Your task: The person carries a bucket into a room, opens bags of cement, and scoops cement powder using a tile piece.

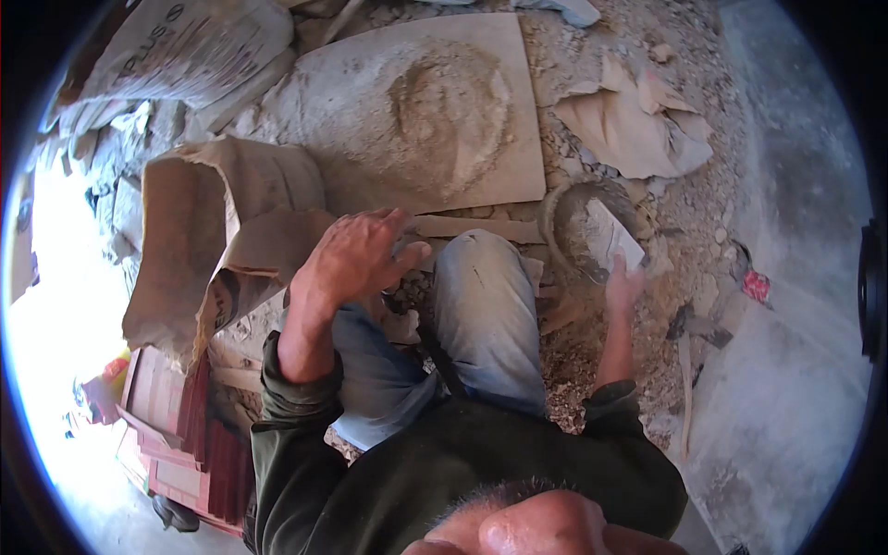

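My right hand (625, 285) grips a flat, pale, straight-edged piece (612, 236), its exact kind unclear. The piece reaches into a round, mortar-crusted basin (556, 222) on the rubble, where some grey powder or mix shows. My left hand (356, 252) hovers over my left knee with fingers stretched out and thumb apart, holding nothing. Close to it on the left stands a torn-open brown paper sack (268, 176). Ahead lies a flat board (347, 102) with a heap of grey-brown powder (453, 116), hollowed in the middle.
Crumpled brown paper (638, 125) lies beyond the basin. A stack of reddish tiles (171, 407) stands at the lower left, below the sack. A large printed bag (185, 51) leans at the upper left. A concrete surface (786, 388) borders the rubble on the right.
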### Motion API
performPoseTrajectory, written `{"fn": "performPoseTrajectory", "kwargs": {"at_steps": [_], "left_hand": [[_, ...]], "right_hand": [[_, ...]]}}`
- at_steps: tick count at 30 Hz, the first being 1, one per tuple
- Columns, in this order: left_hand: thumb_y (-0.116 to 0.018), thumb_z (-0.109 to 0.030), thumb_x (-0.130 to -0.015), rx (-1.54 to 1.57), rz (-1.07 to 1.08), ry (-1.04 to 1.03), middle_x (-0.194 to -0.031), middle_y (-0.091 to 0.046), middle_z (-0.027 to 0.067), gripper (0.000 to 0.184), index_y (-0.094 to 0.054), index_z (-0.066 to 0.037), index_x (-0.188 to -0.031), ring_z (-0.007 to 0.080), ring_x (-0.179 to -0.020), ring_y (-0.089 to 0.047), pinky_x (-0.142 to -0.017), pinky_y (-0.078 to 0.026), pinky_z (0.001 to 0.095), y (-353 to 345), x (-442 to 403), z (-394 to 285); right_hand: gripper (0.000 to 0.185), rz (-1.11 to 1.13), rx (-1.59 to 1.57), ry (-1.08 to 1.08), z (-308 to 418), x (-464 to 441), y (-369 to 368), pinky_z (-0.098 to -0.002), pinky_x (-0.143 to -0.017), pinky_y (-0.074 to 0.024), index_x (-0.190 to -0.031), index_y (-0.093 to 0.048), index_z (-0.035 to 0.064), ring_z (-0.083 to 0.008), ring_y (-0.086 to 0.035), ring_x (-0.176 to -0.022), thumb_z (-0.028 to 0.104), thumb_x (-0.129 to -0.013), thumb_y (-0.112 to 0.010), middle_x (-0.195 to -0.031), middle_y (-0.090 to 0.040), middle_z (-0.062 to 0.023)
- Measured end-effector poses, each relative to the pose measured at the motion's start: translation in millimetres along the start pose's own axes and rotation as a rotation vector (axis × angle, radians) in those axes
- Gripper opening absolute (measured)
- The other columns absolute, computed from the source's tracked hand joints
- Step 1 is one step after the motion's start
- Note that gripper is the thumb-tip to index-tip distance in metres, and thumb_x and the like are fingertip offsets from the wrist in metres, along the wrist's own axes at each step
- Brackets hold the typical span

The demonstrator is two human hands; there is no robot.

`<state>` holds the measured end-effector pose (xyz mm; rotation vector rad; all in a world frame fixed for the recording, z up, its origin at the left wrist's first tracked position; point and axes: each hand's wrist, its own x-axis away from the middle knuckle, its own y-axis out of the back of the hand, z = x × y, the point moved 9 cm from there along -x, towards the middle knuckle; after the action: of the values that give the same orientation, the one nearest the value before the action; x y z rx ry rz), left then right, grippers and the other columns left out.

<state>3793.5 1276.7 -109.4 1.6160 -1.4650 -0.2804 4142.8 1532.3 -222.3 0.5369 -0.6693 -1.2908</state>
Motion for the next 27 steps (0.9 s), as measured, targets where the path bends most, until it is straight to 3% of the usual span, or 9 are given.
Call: {"fn": "performPoseTrajectory", "kwargs": {"at_steps": [3,7,9,11,13,18,20,24,27], "left_hand": [[-0.053,-0.035,-0.082,0.017,-0.018,0.017,-0.082,-0.06,0.022,0.039,-0.053,0.002,-0.094,0.0373,-0.081,-0.058,-0.074,-0.044,0.0441,-2,7,7],[-0.053,-0.034,-0.081,-0.026,-0.043,0.03,-0.08,-0.06,0.0212,0.037,-0.053,0.001,-0.093,0.0371,-0.079,-0.058,-0.071,-0.044,0.0439,-1,17,16],[-0.053,-0.033,-0.081,0.037,-0.075,0.006,-0.077,-0.059,0.0197,0.036,-0.053,0.001,-0.091,0.0373,-0.077,-0.057,-0.069,-0.044,0.0436,2,22,18],[-0.054,-0.033,-0.081,0.044,-0.088,0.003,-0.078,-0.059,0.0193,0.035,-0.053,0.001,-0.09,0.0373,-0.077,-0.057,-0.068,-0.044,0.0436,3,26,20],[-0.054,-0.032,-0.081,0.045,-0.108,0.002,-0.078,-0.059,0.019,0.035,-0.052,0.001,-0.089,0.0373,-0.076,-0.057,-0.067,-0.044,0.0435,4,30,22],[-0.054,-0.033,-0.081,0.008,-0.121,-0.036,-0.082,-0.059,0.019,0.035,-0.054,0.001,-0.092,0.036,-0.078,-0.058,-0.067,-0.045,0.0423,-9,47,40],[-0.054,-0.035,-0.082,0.052,-0.159,-0.037,-0.082,-0.06,0.0187,0.037,-0.054,0.0,-0.094,0.0355,-0.078,-0.058,-0.067,-0.046,0.0417,-4,55,42],[-0.054,-0.038,-0.082,0.076,-0.194,0.007,-0.083,-0.06,0.0186,0.041,-0.055,0.0,-0.098,0.035,-0.08,-0.059,-0.069,-0.046,0.0411,-7,73,54],[-0.053,-0.041,-0.082,0.111,-0.058,0.26,-0.086,-0.061,0.0191,0.045,-0.055,-0.001,-0.101,0.0347,-0.083,-0.059,-0.071,-0.047,0.0409,-9,78,64]], "right_hand": [[0.035,-0.036,0.298,0.01,13,5,5,-0.0312,-0.073,-0.0454,-0.099,-0.058,-0.0093,-0.0198,-0.061,-0.085,0.023,-0.085,-0.056,-0.092,-0.064,-0.0147],[0.037,-0.24,-0.113,0.062,45,20,19,-0.0294,-0.072,-0.0464,-0.102,-0.057,-0.0098,-0.019,-0.061,-0.083,0.023,-0.085,-0.057,-0.094,-0.063,-0.015],[0.033,-0.223,-0.265,-0.121,55,34,4,-0.0284,-0.074,-0.0458,-0.102,-0.056,-0.0098,-0.0192,-0.06,-0.083,0.018,-0.084,-0.058,-0.097,-0.062,-0.0144],[0.037,-0.113,-0.549,-0.055,59,45,-37,-0.0293,-0.079,-0.0435,-0.104,-0.056,-0.0088,-0.019,-0.057,-0.088,0.019,-0.081,-0.061,-0.102,-0.059,-0.0148],[0.045,0.007,-0.691,-0.304,54,68,-94,-0.0313,-0.084,-0.0408,-0.107,-0.054,-0.0077,-0.0198,-0.054,-0.093,0.025,-0.078,-0.064,-0.105,-0.057,-0.0146],[0.052,0.319,-0.265,-0.236,6,104,-198,-0.0326,-0.085,-0.0396,-0.111,-0.051,-0.0066,-0.0226,-0.053,-0.095,0.029,-0.075,-0.064,-0.106,-0.056,-0.0158],[0.053,0.409,-0.722,-0.633,-43,126,-254,-0.0327,-0.086,-0.0394,-0.114,-0.048,-0.0065,-0.0229,-0.052,-0.098,0.028,-0.077,-0.062,-0.111,-0.054,-0.0155],[0.052,0.547,-0.572,-0.326,-47,131,-312,-0.0339,-0.086,-0.0403,-0.118,-0.045,-0.0057,-0.0224,-0.051,-0.099,0.024,-0.079,-0.06,-0.115,-0.051,-0.0137],[0.042,0.42,-0.945,-0.638,-23,121,-384,-0.0339,-0.084,-0.0424,-0.116,-0.048,-0.0012,-0.023,-0.054,-0.095,0.022,-0.083,-0.057,-0.109,-0.054,-0.0111]]}}
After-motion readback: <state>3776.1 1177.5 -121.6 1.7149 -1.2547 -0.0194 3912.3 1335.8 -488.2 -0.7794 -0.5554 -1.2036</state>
